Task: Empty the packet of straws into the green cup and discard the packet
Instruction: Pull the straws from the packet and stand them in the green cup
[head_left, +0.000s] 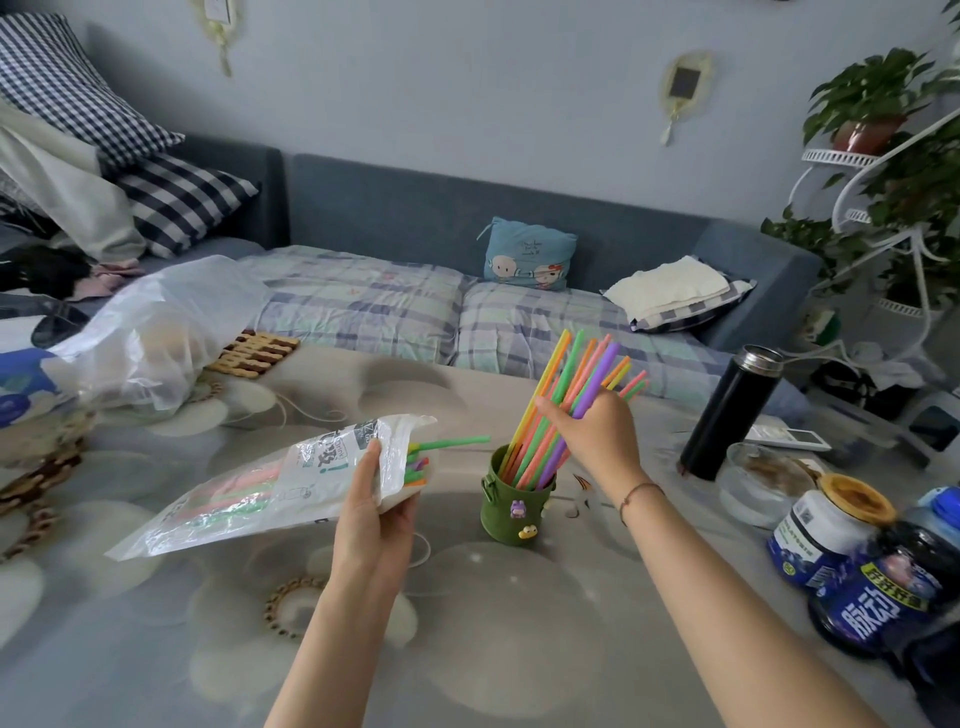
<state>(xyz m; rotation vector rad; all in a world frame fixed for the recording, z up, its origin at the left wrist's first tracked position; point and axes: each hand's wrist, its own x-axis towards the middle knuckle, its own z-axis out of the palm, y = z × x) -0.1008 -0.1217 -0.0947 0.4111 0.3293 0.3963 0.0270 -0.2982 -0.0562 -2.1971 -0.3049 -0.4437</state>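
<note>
- The right hand was clenched round a bundle of straws, whose lower ends were stood in the green cup just below it.
- The packet was gripped at its open mouth by the left hand, left of the cup, with more straws seen inside.
- A black flask was stood right of the cup, well apart.

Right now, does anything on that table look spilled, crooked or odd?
Nothing has spilled. One green straw pokes out of the packet, far past the others, and could slip out. The straws in the green cup lean sideways, gripped by the right hand.
</note>
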